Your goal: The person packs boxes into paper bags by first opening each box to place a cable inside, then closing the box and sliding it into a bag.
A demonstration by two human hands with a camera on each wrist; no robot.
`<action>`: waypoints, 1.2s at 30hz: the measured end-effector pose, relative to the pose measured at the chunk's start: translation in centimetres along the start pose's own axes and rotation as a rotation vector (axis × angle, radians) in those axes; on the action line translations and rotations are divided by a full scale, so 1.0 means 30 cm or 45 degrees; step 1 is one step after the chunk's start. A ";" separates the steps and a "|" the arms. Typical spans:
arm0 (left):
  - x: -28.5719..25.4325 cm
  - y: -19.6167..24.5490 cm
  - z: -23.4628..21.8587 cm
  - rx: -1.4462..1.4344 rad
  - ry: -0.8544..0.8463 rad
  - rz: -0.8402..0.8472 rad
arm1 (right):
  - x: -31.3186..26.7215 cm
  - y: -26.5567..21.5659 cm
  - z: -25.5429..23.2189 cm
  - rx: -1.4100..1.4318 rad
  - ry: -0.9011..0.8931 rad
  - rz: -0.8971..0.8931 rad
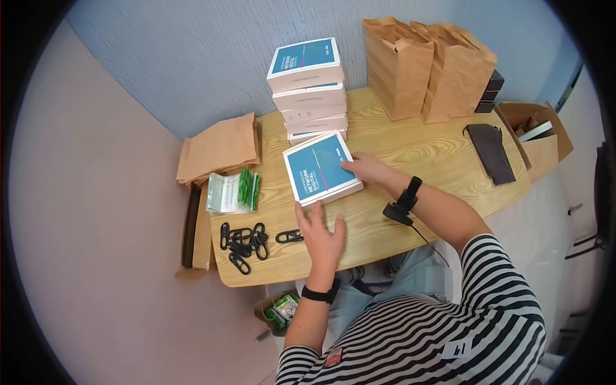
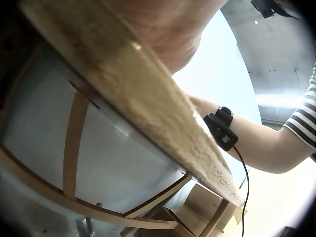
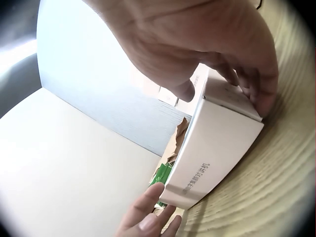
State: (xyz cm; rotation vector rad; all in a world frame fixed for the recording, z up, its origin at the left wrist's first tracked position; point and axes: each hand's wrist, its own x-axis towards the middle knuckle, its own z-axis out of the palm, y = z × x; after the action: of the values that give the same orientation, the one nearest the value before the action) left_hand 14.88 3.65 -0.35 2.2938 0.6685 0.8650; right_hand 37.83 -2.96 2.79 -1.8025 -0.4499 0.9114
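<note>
A white box [image 1: 319,168] with a blue top printed "NETWORK DIGITAL" lies on the wooden table in front of a stack of similar boxes [image 1: 310,96]. My right hand [image 1: 372,169] grips its right end, thumb over the top and fingers bent down the side, as the right wrist view also shows. At the near left corner, my left hand [image 1: 323,239] touches the box's front side with fingertips, fingers mostly straight. One black looped strap [image 1: 289,237] lies beside the left hand. The table edge hides the left fingers in the left wrist view.
Several black looped straps [image 1: 240,242], green-and-clear packets [image 1: 232,192] and flat brown paper bags [image 1: 218,151] are on the left. Upright paper bags [image 1: 399,70] stand at the back right, near a dark pouch [image 1: 491,154]. An open carton [image 1: 544,144] sits beyond the right edge.
</note>
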 end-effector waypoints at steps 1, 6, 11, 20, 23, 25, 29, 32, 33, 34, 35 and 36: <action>-0.005 0.002 -0.002 -0.059 -0.007 -0.051 | 0.027 0.049 0.005 0.032 0.060 -0.143; 0.006 0.005 -0.042 -0.249 -0.036 -0.169 | -0.039 0.057 -0.008 0.202 0.089 -0.143; 0.005 0.021 -0.007 0.256 -0.029 -0.044 | -0.003 -0.134 -0.098 -0.441 0.188 -0.437; -0.018 0.038 0.063 0.451 -0.177 0.165 | 0.100 -0.590 -0.276 0.022 0.541 -0.356; -0.020 0.034 0.067 0.466 -0.168 0.161 | 0.139 -0.628 -0.285 -0.054 0.446 -0.211; -0.016 0.035 0.068 0.479 -0.161 0.157 | 0.199 -0.622 -0.305 0.137 0.204 -0.190; -0.012 0.043 0.066 0.477 -0.160 0.142 | 0.229 -0.599 -0.332 0.326 0.190 -0.244; 0.015 0.017 0.079 0.491 -0.156 0.134 | 0.194 -0.557 -0.370 0.575 0.177 -0.244; 0.030 0.012 0.085 0.509 -0.158 0.119 | 0.158 -0.531 -0.385 0.643 0.142 -0.238; 0.039 0.009 0.091 0.498 -0.152 0.124 | 0.123 -0.504 -0.398 0.709 0.111 -0.230; 0.042 0.005 0.092 0.505 -0.148 0.127 | 0.084 -0.477 -0.404 0.773 0.085 -0.231; 0.044 0.006 0.088 0.514 -0.145 0.131 | 0.045 -0.439 -0.411 0.773 0.099 -0.233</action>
State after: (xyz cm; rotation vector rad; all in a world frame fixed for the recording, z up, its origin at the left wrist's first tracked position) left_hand 17.67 3.43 -1.32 2.7352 0.7322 0.6850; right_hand 49.45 -4.38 16.59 -1.2156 -0.2458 0.7449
